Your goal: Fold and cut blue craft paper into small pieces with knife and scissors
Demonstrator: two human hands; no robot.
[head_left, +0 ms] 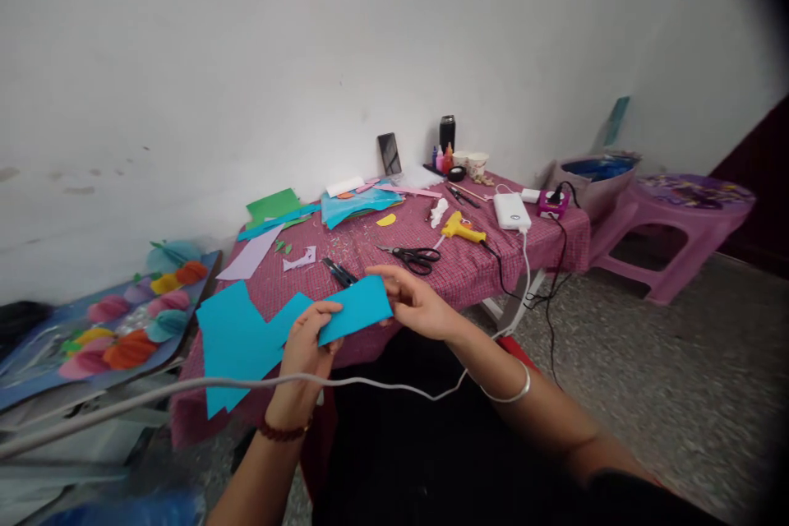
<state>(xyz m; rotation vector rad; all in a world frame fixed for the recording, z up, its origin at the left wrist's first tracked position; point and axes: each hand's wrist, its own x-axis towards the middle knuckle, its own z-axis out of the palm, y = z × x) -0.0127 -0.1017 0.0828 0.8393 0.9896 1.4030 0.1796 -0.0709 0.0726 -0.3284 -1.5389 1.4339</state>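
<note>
Between my hands is a narrow rectangle of blue paper (356, 311), held over the table's front edge. My left hand (311, 337) pinches its left end, thumb on top. At the right end, my right hand (416, 302) grips the edge with thumb and fingers. Larger blue sheets (237, 337) lie on the table to the left, partly under the left hand's side. Just beyond the paper are a dark cutter-like tool (339, 272) and black-handled scissors (419, 260). A yellow glue gun (463, 228) lies farther right.
Paper scraps, a green sheet (273, 207) and a lilac sheet (252, 253) lie on the checked tablecloth (363, 245). A phone (389, 154) leans on the wall. A white power bank (511, 212) trails a cable across my arms. Left stands a board with paper ornaments (132, 320); right, a pink stool (671, 218).
</note>
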